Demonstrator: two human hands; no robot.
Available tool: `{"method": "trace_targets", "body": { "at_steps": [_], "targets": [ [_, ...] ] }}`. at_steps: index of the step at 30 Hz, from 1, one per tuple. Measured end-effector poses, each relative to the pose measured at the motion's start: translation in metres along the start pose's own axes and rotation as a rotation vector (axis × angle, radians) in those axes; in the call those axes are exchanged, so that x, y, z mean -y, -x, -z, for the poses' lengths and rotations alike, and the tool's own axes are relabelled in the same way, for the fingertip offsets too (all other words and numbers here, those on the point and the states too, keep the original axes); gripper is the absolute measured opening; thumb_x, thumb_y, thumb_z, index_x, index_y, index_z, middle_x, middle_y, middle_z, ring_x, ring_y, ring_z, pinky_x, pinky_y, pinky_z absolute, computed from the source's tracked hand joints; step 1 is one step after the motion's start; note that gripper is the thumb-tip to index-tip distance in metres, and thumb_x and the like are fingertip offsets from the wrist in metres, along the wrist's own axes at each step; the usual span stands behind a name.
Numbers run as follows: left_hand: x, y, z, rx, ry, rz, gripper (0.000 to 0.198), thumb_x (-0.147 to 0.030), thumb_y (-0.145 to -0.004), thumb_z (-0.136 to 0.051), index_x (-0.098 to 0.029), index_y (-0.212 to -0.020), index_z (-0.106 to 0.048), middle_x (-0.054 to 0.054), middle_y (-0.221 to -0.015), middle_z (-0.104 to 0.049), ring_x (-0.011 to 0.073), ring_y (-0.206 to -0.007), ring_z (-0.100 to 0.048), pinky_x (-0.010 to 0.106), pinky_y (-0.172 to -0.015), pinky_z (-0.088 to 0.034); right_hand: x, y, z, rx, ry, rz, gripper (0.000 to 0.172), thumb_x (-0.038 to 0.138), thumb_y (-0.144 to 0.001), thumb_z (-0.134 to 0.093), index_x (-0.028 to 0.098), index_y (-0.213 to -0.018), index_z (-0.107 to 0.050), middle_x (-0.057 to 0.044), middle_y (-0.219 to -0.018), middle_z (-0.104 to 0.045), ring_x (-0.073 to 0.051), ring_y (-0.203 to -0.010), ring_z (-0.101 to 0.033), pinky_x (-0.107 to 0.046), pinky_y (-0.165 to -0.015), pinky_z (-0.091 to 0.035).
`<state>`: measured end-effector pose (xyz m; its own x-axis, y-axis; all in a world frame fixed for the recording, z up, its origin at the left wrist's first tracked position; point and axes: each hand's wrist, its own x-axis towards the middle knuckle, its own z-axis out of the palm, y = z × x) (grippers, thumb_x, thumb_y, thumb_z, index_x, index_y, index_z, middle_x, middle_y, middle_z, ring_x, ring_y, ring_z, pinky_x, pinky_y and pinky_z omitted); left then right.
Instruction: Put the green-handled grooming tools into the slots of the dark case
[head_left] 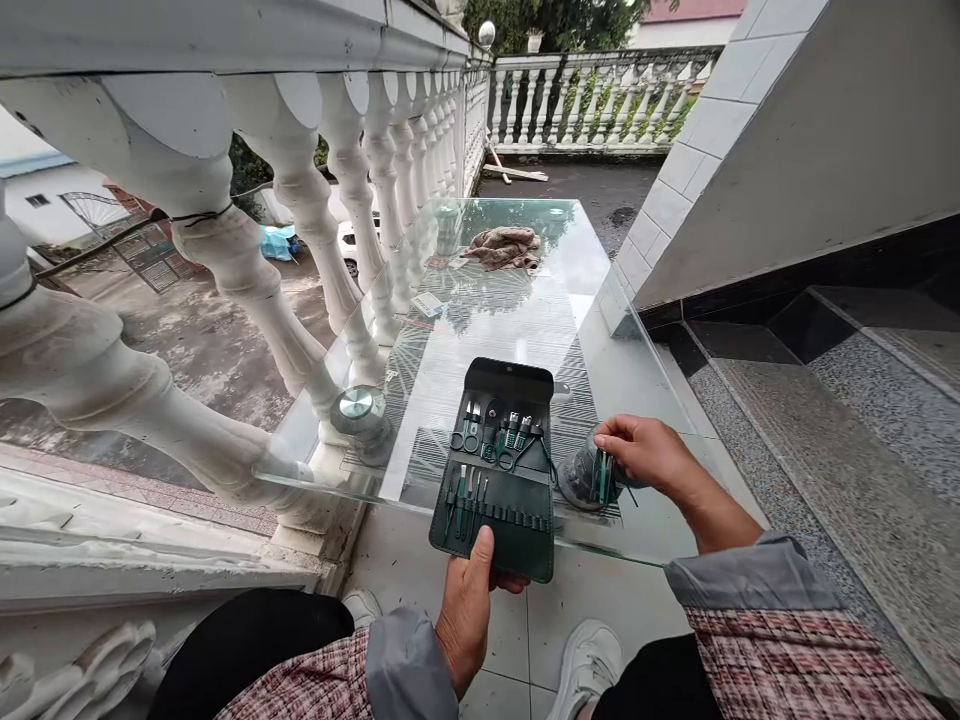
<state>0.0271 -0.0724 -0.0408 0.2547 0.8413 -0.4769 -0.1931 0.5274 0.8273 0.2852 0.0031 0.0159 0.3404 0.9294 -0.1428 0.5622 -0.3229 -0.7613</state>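
Observation:
My left hand (466,612) is closed on the lower edge of an open dark green manicure case (521,548), thumb on top. Small scissors (471,440) and nail clippers (513,430) sit in its upper half. Slim metal tools (470,495) stand in loops on the left of the lower half, while several loops at the right hold nothing. To the right of the case, my right hand (649,455) pinches a few slim green manicure tools (602,480), which hang down over the glass. Their exact kinds are too small to tell.
The glass table (517,310) rests on round metal-capped legs (358,405). A crumpled brown cloth (501,248) lies at its far end, with a small card (427,304) at the left. White balusters (322,220) line the left; stone steps (795,430) rise at the right.

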Motion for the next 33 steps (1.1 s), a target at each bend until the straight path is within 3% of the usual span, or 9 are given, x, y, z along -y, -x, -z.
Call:
{"method": "trace_targets", "body": {
  "at_steps": [4, 10, 13, 17, 20, 24, 28, 33],
  "targets": [
    [0.000, -0.001, 0.000, 0.021, 0.021, 0.009, 0.068, -0.069, -0.073, -0.053, -0.006, -0.098, -0.064, 0.009, -0.069, -0.066, 0.0225, -0.065, -0.060, 0.032, -0.062, -0.046, 0.004, -0.001, -0.003, -0.061, 0.166, 0.050, 0.005, 0.025, -0.064, -0.060, 0.022, -0.062, -0.063, 0.000, -0.066, -0.061, -0.015, -0.063, -0.053, -0.027, -0.059, -0.038],
    [0.002, 0.001, 0.005, -0.062, 0.099, -0.046, 0.059, -0.065, -0.073, -0.059, -0.011, -0.097, -0.061, 0.008, -0.079, -0.065, 0.0183, -0.062, -0.058, 0.030, -0.059, -0.047, 0.006, 0.010, -0.009, -0.173, 0.508, 0.211, 0.028, 0.037, -0.073, -0.054, 0.021, -0.094, -0.065, -0.006, -0.098, -0.063, -0.018, -0.072, -0.059, -0.031, -0.067, -0.042],
    [0.001, 0.002, 0.010, -0.149, 0.095, -0.072, 0.056, -0.065, -0.074, -0.056, -0.010, -0.083, -0.062, 0.007, -0.069, -0.062, 0.0174, -0.061, -0.057, 0.031, -0.063, -0.048, 0.010, 0.017, -0.013, -0.212, 0.576, 0.243, 0.029, 0.036, -0.076, -0.051, 0.020, -0.097, -0.063, -0.008, -0.102, -0.062, -0.018, -0.070, -0.059, -0.032, -0.063, -0.042],
    [-0.004, 0.003, 0.014, -0.193, 0.086, -0.070, 0.056, -0.067, -0.072, -0.058, -0.010, -0.073, -0.060, 0.005, -0.063, -0.058, 0.0163, -0.058, -0.056, 0.032, -0.063, -0.048, 0.027, 0.026, -0.019, -0.236, 0.548, 0.266, 0.022, 0.031, -0.075, -0.051, 0.019, -0.087, -0.064, -0.007, -0.093, -0.066, -0.020, -0.073, -0.060, -0.032, -0.062, -0.042],
    [-0.006, 0.000, 0.015, -0.180, 0.053, -0.068, 0.059, -0.068, -0.068, -0.061, -0.009, -0.076, -0.061, 0.006, -0.063, -0.059, 0.0156, -0.056, -0.055, 0.030, -0.060, -0.047, 0.048, 0.039, -0.035, -0.127, 0.290, 0.315, 0.019, 0.033, -0.075, -0.050, 0.021, -0.078, -0.064, -0.004, -0.082, -0.068, -0.019, -0.075, -0.062, -0.030, -0.065, -0.045],
    [-0.004, -0.005, 0.016, -0.191, 0.015, -0.087, 0.063, -0.067, -0.066, -0.062, -0.007, -0.082, -0.063, 0.007, -0.063, -0.060, 0.0150, -0.053, -0.054, 0.027, -0.053, -0.045, 0.071, 0.057, -0.069, 0.264, 0.000, 0.222, 0.023, 0.035, -0.079, -0.045, 0.021, -0.081, -0.063, 0.000, -0.068, -0.063, -0.012, -0.052, -0.057, -0.024, -0.050, -0.046],
    [0.001, -0.008, 0.016, -0.153, 0.042, -0.106, 0.060, -0.065, -0.066, -0.063, -0.007, -0.080, -0.063, 0.006, -0.062, -0.060, 0.0135, -0.051, -0.052, 0.024, -0.049, -0.043, 0.079, 0.061, -0.089, 0.313, -0.036, 0.145, 0.024, 0.033, -0.079, -0.044, 0.020, -0.084, -0.063, 0.003, -0.061, -0.058, -0.010, -0.046, -0.055, -0.023, -0.050, -0.046],
    [0.006, -0.010, 0.019, -0.116, 0.063, -0.116, 0.057, -0.063, -0.067, -0.064, -0.007, -0.079, -0.062, 0.004, -0.060, -0.058, 0.0123, -0.049, -0.050, 0.023, -0.048, -0.041, 0.088, 0.056, -0.094, 0.368, -0.042, 0.144, 0.022, 0.034, -0.079, -0.047, 0.019, -0.083, -0.064, 0.003, -0.058, -0.056, -0.009, -0.044, -0.053, -0.022, -0.046, -0.045]
  ]
}}
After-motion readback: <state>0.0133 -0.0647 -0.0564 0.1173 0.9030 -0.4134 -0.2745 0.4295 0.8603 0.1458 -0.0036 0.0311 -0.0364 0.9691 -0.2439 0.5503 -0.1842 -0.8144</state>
